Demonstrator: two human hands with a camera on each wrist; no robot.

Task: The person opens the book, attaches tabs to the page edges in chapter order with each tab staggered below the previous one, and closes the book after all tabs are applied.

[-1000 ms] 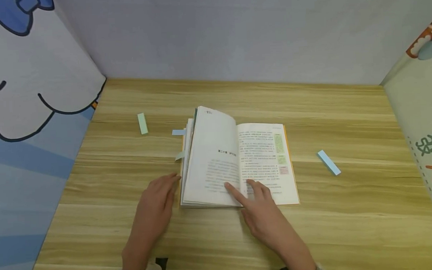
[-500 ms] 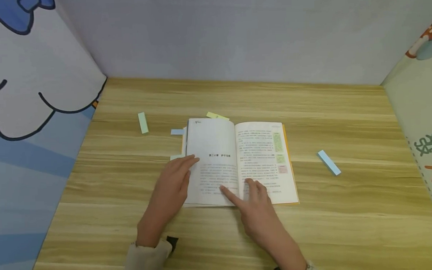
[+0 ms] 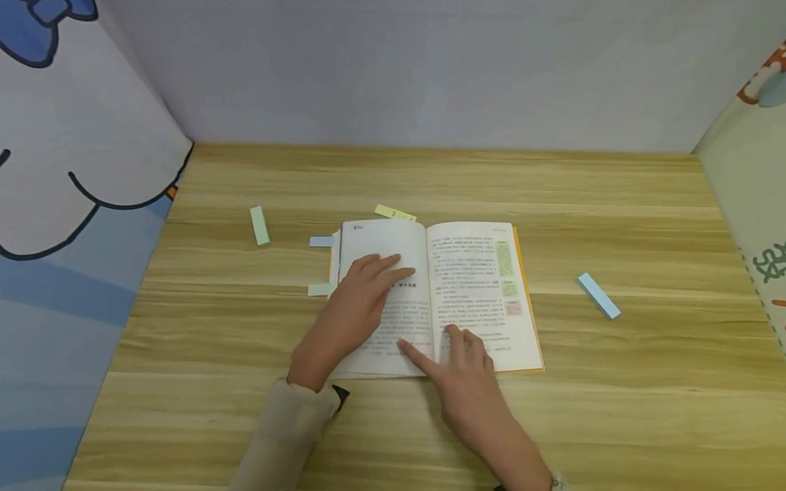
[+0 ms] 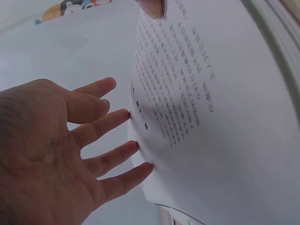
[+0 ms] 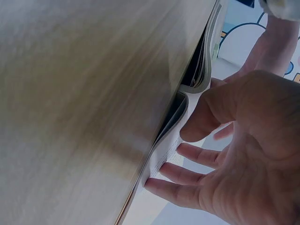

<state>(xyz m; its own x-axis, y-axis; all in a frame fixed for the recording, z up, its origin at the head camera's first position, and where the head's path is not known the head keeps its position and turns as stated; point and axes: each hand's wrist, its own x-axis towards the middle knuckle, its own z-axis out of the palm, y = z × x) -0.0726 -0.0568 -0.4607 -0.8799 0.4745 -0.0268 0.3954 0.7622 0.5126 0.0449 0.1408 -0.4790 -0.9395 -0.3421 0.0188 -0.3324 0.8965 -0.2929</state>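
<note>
bare desk point(image 3: 626, 216) right of book point(image 3: 473, 293); blue note point(image 3: 598, 295) there.

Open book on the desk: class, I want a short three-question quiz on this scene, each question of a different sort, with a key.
1. True or false: the left hand lies flat on the left page of the book.
2. Which loose pad lies right of the book? A) blue pad B) green pad C) red pad
3. Fill in: the right hand presses its fingers near the book's ______ edge.

Key: 1 true; 2 A; 3 near (bottom).
</note>
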